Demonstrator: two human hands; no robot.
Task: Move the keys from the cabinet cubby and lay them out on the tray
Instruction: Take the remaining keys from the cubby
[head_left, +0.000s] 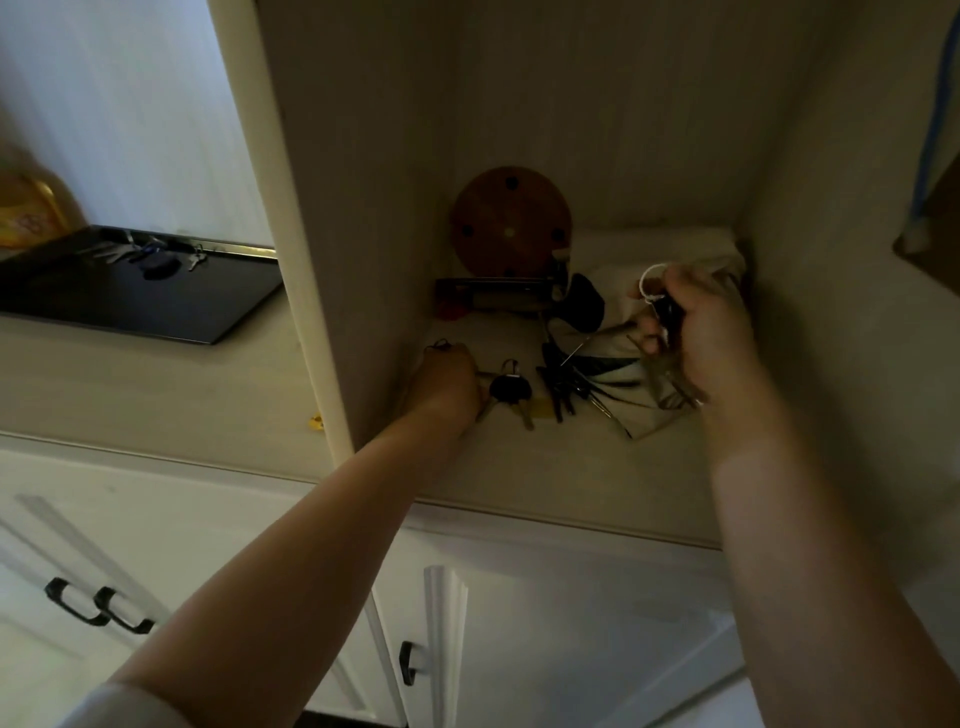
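So the keys were split up three ways. A dark bunch of loose keys with black heads (558, 387) lay on the pale cubby floor (519, 457) around the middle of the frame, partly on a crumpled cream cloth bag (654, 395). Just left of that sat a black-headed key with brass keys on a ring (511, 392), right beside the left hand (447, 384), which was curled into a fist over something with a thin dark loop poking out the top; couldn't tell what exactly it gripped. The right hand (696, 338), center-right, was clenched around a black fob and brass keys with a white cord loop (662, 317) held above the bag. Behind all that, a round reddish wooden disc with dark holes (511, 221) leaned on the back wall. Way over at upper left, a flat black rectangular tray (104, 306) sat on the counter with a few keys and a dark blue fob (150, 257) near its far edge.
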